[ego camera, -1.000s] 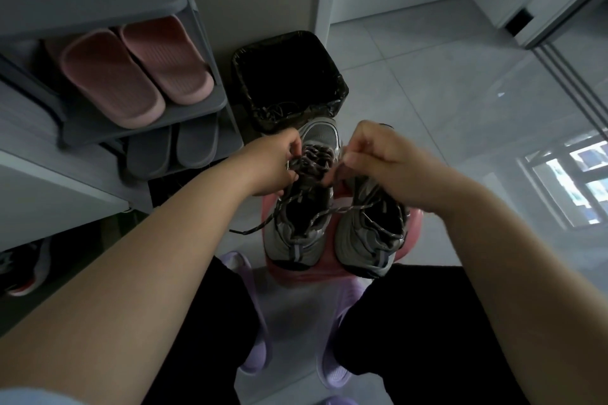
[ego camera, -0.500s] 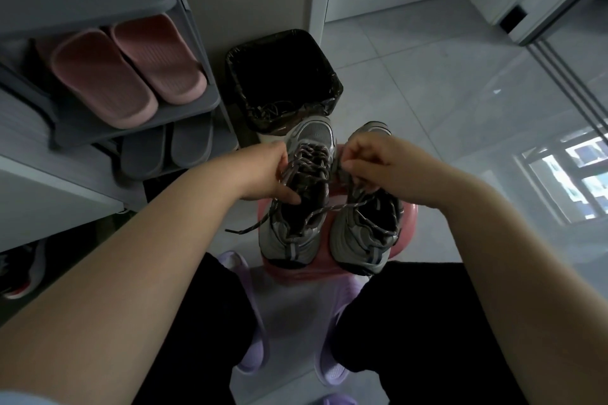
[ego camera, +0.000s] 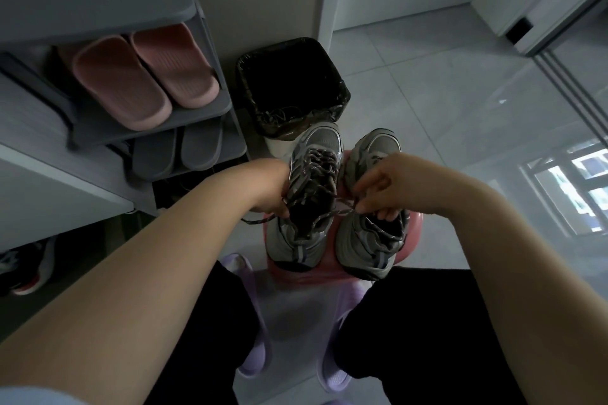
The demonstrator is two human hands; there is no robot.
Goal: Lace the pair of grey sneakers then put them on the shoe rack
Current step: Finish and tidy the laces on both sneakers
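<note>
Two grey sneakers stand side by side on a pink stool (ego camera: 409, 242), toes pointing away from me. The left sneaker (ego camera: 309, 194) is laced up its front with a dark speckled lace (ego camera: 316, 168). My left hand (ego camera: 266, 189) grips that shoe's left side near the collar, where one lace end trails out. My right hand (ego camera: 383, 189) hovers over the right sneaker (ego camera: 368, 240) and pinches the other lace end, which runs taut across from the left shoe. The right sneaker's lacing is loose. The grey shoe rack (ego camera: 204, 108) stands at the left.
The rack holds pink slippers (ego camera: 141, 79) on one shelf and grey slippers (ego camera: 177, 151) below. A bin lined with a black bag (ego camera: 289, 85) sits just beyond the sneakers. My feet in lilac slippers (ego camera: 253, 355) flank the stool. Pale tiled floor extends right.
Both hands have drawn back toward me along the left sneaker, from its upper lacing to its collar. The lace between them is pulled tighter, and more of the laced front shows.
</note>
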